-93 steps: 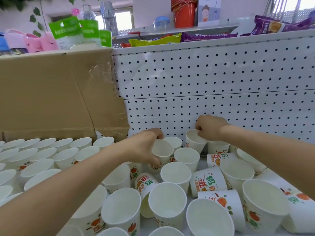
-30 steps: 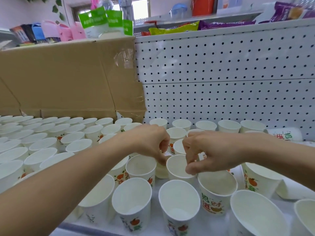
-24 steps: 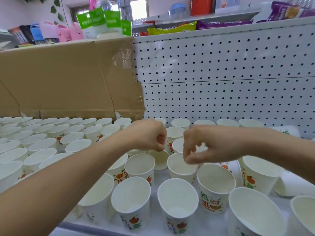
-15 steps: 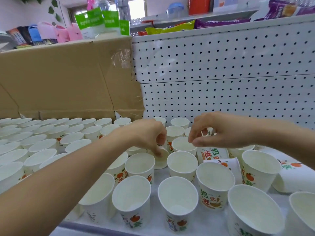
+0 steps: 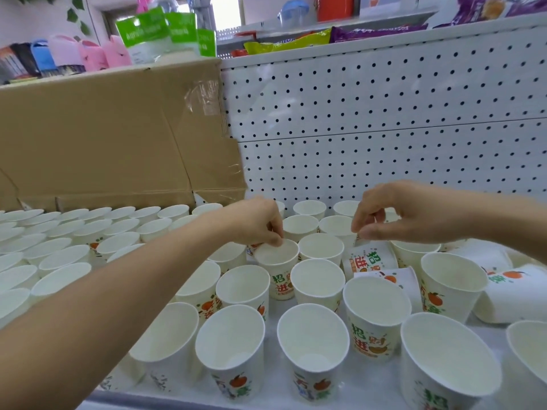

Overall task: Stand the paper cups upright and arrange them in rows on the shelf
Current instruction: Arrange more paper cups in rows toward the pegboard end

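Pinching with thumb and fingertips, my left hand grips the far rim of one paper cup, which stands mouth up on the white shelf, just behind the loose front cups and close beside its upright neighbours. My forearm reaches in from the lower left, passing over cups near the shelf's front edge. My right hand hovers to the right at about the same height, its fingers curled in toward the thumb with nothing between them that I can see; it touches no cup. Directly below it two printed cups lie on their sides, one just behind the other, and another tipped cup lies further right. To my left the tidy rows of upright cups run back to a brown cardboard box. Behind the cups in the middle and on the right rises a white pegboard panel, with a few upright cups lined along its foot.
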Demonstrator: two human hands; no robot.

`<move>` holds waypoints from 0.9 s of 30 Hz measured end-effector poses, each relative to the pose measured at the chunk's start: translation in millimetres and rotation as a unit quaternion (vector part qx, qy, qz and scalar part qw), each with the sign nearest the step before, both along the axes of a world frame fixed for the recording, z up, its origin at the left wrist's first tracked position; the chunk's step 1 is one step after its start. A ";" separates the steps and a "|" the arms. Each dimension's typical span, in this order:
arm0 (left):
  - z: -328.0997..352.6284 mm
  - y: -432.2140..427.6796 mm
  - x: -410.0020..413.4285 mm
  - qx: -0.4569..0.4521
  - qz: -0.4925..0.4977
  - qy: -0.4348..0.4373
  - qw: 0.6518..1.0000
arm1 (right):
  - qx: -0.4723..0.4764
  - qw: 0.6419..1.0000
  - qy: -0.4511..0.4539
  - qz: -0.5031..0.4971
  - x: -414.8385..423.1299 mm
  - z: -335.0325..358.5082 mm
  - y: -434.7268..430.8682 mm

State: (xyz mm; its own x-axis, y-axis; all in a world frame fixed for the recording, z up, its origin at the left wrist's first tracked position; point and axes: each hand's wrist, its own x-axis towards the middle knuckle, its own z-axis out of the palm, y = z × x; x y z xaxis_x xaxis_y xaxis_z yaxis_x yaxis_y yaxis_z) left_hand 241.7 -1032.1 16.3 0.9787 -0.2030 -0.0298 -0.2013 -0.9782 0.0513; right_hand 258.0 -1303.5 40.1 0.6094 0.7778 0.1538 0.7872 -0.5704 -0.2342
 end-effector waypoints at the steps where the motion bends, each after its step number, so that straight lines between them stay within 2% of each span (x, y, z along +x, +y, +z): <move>1: 0.0 1.3 -1.3 0.007 -0.001 -0.002 1.000 | -0.004 1.000 -0.001 -0.005 0.1 -0.4 -3.0; 3: 4.2 3.3 -5.3 0.028 -0.006 -0.015 0.999 | -0.010 1.000 -0.004 -0.019 0.3 -1.1 -11.5; 5: 12.6 0.8 -11.5 0.050 -0.016 -0.065 0.996 | -0.012 0.999 -0.006 -0.036 0.3 -2.0 -21.4; 6: 16.8 -2.9 -16.0 0.045 -0.024 -0.100 0.994 | -0.015 0.999 -0.010 -0.044 0.1 -2.8 -25.2; 8: 24.2 -19.7 -28.1 -0.029 -0.058 -0.135 0.989 | -0.031 0.998 -0.016 -0.060 -0.8 -5.6 -29.7; 10: 27.8 -44.8 -42.4 -0.108 -0.106 -0.088 0.984 | -0.054 0.996 -0.018 -0.067 -1.8 -9.2 -30.0; 11: 27.2 -57.3 -47.3 -0.115 -0.128 -0.056 0.983 | -0.068 0.995 -0.026 -0.067 -1.6 -11.0 -30.0; 13: 21.0 -75.9 -48.9 -0.090 -0.159 -0.027 0.983 | -0.097 0.992 -0.051 -0.065 0.9 -14.5 -30.6; 18: 10.0 -96.4 -38.4 -0.065 -0.167 -0.032 0.983 | -0.160 0.982 -0.085 -0.054 8.0 -23.0 -40.1; 27: 3.5 -131.1 -8.3 -0.045 -0.147 -0.029 0.988 | -0.163 0.979 -0.117 -0.029 14.2 -21.5 -64.9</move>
State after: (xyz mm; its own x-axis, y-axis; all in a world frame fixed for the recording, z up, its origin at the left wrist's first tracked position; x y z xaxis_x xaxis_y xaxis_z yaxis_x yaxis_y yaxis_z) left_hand 233.3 -1163.2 19.9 0.8764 -0.4783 0.0555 -0.4815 -0.8689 0.1148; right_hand 272.2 -1368.4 18.7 0.6314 0.7742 0.0435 0.7621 -0.6299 0.1499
